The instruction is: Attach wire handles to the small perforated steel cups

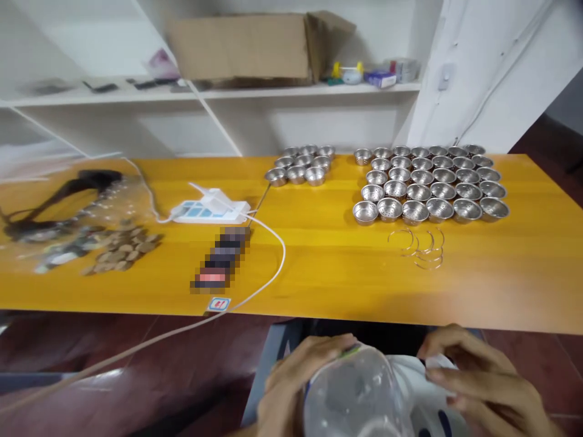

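At the bottom of the view, my left hand (298, 376) is wrapped round a clear plastic bottle (357, 394), which is tilted with its rounded, see-through end toward me. A bit of coloured label shows at its edge. To the right of it, my right hand (487, 382) has its fingers bent around a small white piece (441, 362), whose kind I cannot make out. Both hands are in front of the table's near edge, over my lap. White cloth with dark marks lies behind the bottle, partly hidden by it.
On the yellow table (319, 267) stand rows of perforated metal cups (415, 212), with thin curved wires (428, 249) before them. A white power strip (214, 212), its cable (282, 255) and brown discs (122, 249) lie left. A cardboard box (241, 48) sits on the shelf.
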### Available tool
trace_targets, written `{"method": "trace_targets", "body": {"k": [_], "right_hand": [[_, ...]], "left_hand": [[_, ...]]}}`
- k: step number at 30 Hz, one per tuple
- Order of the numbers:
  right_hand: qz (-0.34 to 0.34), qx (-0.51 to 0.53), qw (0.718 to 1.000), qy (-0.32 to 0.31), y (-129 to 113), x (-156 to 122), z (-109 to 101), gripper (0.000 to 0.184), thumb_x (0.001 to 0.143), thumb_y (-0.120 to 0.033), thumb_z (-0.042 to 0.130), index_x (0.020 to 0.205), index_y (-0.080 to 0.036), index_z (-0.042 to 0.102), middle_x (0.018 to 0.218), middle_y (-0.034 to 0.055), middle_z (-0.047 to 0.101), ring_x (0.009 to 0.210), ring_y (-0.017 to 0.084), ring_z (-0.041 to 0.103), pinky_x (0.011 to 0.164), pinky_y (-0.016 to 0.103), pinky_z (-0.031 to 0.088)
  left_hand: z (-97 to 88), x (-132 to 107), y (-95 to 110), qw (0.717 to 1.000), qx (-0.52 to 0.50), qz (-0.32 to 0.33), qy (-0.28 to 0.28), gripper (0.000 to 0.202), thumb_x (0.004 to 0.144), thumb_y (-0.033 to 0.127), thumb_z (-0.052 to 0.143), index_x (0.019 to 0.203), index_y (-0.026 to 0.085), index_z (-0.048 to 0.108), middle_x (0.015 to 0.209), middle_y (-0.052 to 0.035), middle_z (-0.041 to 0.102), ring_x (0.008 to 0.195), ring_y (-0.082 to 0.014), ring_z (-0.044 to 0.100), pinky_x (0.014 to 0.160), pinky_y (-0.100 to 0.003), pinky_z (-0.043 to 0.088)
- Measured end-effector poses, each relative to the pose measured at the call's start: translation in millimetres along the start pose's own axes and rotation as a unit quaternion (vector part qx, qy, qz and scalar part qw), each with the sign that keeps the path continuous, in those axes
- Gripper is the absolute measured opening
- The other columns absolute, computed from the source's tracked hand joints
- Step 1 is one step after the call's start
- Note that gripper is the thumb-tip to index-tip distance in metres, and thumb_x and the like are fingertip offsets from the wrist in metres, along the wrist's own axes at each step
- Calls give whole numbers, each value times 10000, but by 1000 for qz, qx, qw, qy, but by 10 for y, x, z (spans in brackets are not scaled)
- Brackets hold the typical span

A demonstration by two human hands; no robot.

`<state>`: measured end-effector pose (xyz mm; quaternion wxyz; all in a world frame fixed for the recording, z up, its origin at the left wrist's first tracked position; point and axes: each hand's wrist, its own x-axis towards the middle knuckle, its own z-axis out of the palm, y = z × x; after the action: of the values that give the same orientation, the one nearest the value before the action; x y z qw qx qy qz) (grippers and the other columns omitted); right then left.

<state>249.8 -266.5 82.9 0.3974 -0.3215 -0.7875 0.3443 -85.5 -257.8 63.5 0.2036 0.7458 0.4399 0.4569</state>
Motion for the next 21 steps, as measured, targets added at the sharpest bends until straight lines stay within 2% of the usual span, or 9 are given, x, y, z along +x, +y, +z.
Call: {"method": "trace_targets", "body": {"k": [1, 3, 7, 10, 13, 15, 17, 19, 21], "right_hand": [[-14, -14, 1000, -19, -76, 39, -47, 519, 1156, -268, 639, 1660, -388, 603, 1309, 109, 794, 1179, 249, 821, 973, 385, 728], [-41, -64, 996, -56, -203, 148, -80, 527, 1154, -280, 661, 1673, -328, 580, 1314, 110, 809, 1170, 238, 818, 1001, 364, 720], [-98, -191, 970, -111, -322, 411, -15, 320, 1176, -210, 588, 1469, -175, 713, 1234, 112, 852, 1068, 209, 822, 976, 301, 707], [-159, -258, 942, -142, -303, 511, 8, 265, 1150, -111, 551, 1286, -174, 770, 1228, 82, 869, 975, 210, 808, 892, 322, 707], [-186, -299, 920, -175, -208, 494, 42, 257, 1119, -72, 557, 1201, -181, 775, 1138, 64, 874, 863, 199, 772, 764, 327, 677], [-188, -332, 910, -162, -114, 449, 134, 244, 1147, -174, 551, 1053, -177, 776, 859, 63, 813, 688, 203, 694, 613, 341, 614], [-177, -357, 910, -112, -23, 405, 292, 392, 1176, -297, 490, 898, -186, 743, 672, 60, 688, 583, 214, 610, 527, 358, 554], [-147, -325, 933, -54, 39, 370, 479, 451, 1184, -341, 415, 963, -163, 765, 779, 121, 739, 702, 254, 688, 611, 384, 623], [-114, -264, 958, -26, 72, 323, 633, 421, 1189, -353, 406, 1221, -154, 775, 1097, 182, 813, 1012, 294, 772, 834, 420, 701]], "left_hand": [[91, -39, 17, 1000, -15, 8, -12, 573, 1048, 730, 602, 1517, 400, 621, 1217, -59, 881, 997, -373, 885, 800, -543, 774], [271, -119, 0, 998, -45, 25, -41, 696, 956, 711, 732, 1547, 374, 582, 1213, -85, 878, 959, -383, 885, 753, -535, 767], [541, -236, -181, 992, -74, 14, -99, 870, 775, 434, 919, 1550, 315, 543, 1264, -107, 853, 1008, -344, 875, 808, -451, 748], [620, -242, -360, 989, -83, 9, -124, 891, 701, 294, 887, 1523, 284, 543, 1279, -114, 838, 1036, -318, 854, 865, -432, 723], [636, -193, -503, 980, -105, 34, -167, 900, 652, 279, 847, 1504, 263, 557, 1267, -113, 834, 1023, -310, 839, 862, -418, 696], [658, -166, -548, 975, -106, 49, -188, 886, 659, 291, 841, 1501, 248, 568, 1265, -121, 831, 1035, -318, 831, 868, -419, 683], [707, -171, -549, 971, -100, 53, -211, 852, 684, 316, 840, 1494, 229, 589, 1254, -136, 827, 1057, -336, 823, 886, -435, 677], [769, -206, -526, 968, -103, 42, -225, 758, 693, 342, 842, 1415, 221, 645, 1166, -126, 829, 1011, -332, 813, 862, -432, 668], [812, -248, -513, 963, -118, 23, -242, 653, 674, 345, 841, 1300, 233, 690, 1089, -98, 823, 956, -310, 802, 829, -410, 651]]}}
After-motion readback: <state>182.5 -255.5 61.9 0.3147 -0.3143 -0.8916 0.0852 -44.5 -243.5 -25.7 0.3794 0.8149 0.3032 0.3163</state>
